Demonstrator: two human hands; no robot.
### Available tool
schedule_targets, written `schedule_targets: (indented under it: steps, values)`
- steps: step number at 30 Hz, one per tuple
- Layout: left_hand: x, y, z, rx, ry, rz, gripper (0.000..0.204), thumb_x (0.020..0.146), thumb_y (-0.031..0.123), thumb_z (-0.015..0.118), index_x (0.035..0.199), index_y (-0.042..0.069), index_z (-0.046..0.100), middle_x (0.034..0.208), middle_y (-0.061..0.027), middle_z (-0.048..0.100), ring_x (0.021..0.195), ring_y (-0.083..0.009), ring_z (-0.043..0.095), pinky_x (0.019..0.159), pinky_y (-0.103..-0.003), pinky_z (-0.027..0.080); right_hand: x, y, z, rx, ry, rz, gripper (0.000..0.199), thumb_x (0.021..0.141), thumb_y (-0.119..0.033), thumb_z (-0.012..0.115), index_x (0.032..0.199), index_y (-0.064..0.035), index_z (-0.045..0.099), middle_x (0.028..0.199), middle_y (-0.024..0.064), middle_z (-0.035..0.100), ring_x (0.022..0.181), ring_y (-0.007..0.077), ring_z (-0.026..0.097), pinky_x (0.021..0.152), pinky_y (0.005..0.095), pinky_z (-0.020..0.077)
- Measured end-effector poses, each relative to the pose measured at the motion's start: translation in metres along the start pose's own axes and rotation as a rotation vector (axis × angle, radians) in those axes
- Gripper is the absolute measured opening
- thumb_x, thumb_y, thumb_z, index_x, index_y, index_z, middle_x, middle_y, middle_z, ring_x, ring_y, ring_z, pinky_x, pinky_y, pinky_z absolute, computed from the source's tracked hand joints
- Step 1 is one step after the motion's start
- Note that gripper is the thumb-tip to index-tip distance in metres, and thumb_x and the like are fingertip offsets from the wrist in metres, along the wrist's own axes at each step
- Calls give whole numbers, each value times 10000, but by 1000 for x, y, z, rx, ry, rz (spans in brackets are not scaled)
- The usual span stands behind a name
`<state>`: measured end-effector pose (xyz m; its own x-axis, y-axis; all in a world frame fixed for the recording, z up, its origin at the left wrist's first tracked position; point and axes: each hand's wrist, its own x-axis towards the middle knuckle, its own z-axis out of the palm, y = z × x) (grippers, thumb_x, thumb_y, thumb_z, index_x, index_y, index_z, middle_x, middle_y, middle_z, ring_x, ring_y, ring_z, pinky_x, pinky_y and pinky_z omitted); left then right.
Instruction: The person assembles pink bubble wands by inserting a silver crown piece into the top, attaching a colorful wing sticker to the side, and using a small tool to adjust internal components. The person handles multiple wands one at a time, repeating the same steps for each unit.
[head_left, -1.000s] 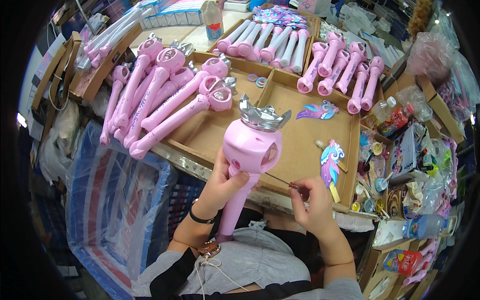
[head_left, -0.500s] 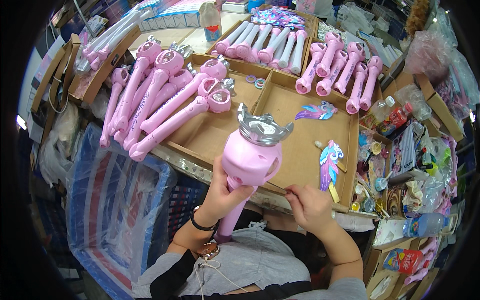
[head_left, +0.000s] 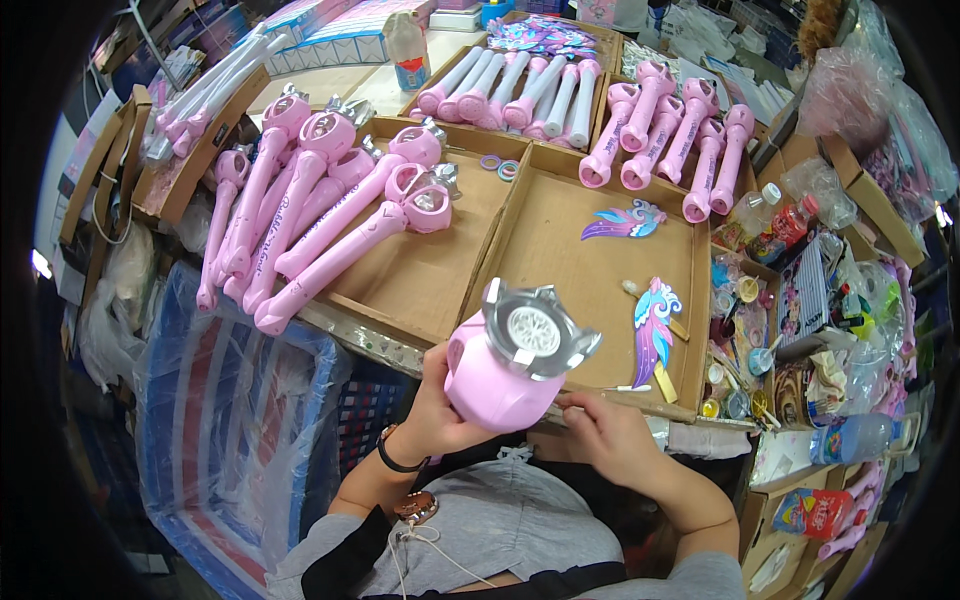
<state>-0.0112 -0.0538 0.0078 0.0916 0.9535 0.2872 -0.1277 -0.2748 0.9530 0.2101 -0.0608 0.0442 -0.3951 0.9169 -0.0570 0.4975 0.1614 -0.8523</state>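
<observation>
A person at a crowded worktop (head_left: 400, 352) holds a pink plastic toy wand with a silver crown-shaped head (head_left: 515, 362) just over the near edge, close to the chest. The left hand (head_left: 447, 408) is wrapped around the wand's bulbous pink body; the right hand (head_left: 607, 436) has its fingertips against the body's lower right side, whether gripping cannot be told. The crown faces upward, showing a round white patterned disc inside its silver points. Beyond it, a shallow brown cardboard tray (head_left: 560, 250) offers the only open room, bare but for two pastel wing-shaped cutouts (head_left: 655, 320). A pile of finished pink wands (head_left: 320, 215) fills the tray to the left; small bottles and clutter (head_left: 790, 300) hem the right edge.
</observation>
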Motion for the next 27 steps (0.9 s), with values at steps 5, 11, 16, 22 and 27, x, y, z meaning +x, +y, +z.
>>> schedule_targets:
  steps: [5, 11, 16, 22, 27]
  values:
    - [-13, -16, -6, 157, -101, 23, 630, 698, 151, 733, 1232, 1, 435, 1154, -122, 579, 1026, -235, 585, 911, -365, 455, -12, 4, 6, -300, -28, -177, 245, 887, -238, 549, 754, -35, 579, 626, 155, 591, 593, 325, 606, 519, 405, 484]
    - [-24, -31, -17, -284, -166, -407, 901, 636, 123, 826, 1340, 60, 266, 1319, -178, 434, 1187, -264, 477, 990, -408, 389, -13, 16, 6, 538, -245, 106, 374, 938, -333, 495, 734, -25, 553, 487, 20, 484, 362, 152, 425, 358, 294, 343]
    - [-26, -31, -24, -115, -379, -119, 1007, 602, 107, 855, 1401, 73, 243, 1337, -175, 435, 1231, -256, 442, 1005, -399, 370, -9, 35, 2, 1140, -665, 789, 378, 956, -371, 435, 717, -80, 465, 489, -90, 231, 388, 21, 161, 339, 195, 128]
    - [-43, -46, -37, -168, -418, -559, 1003, 585, 181, 868, 1397, 77, 288, 1233, -185, 542, 1041, -263, 594, 850, -345, 476, -21, 66, 24, 1457, -849, 1037, 388, 961, -399, 418, 724, -93, 451, 488, -80, 247, 375, 7, 204, 310, 166, 161]
    - [-42, -44, -35, -429, -351, -884, 967, 588, 184, 871, 1371, 62, 319, 1130, -177, 603, 994, -256, 623, 846, -342, 490, -29, 69, 37, 1607, -1005, 934, 397, 964, -434, 394, 757, -103, 464, 519, -79, 275, 395, 7, 222, 306, 166, 178]
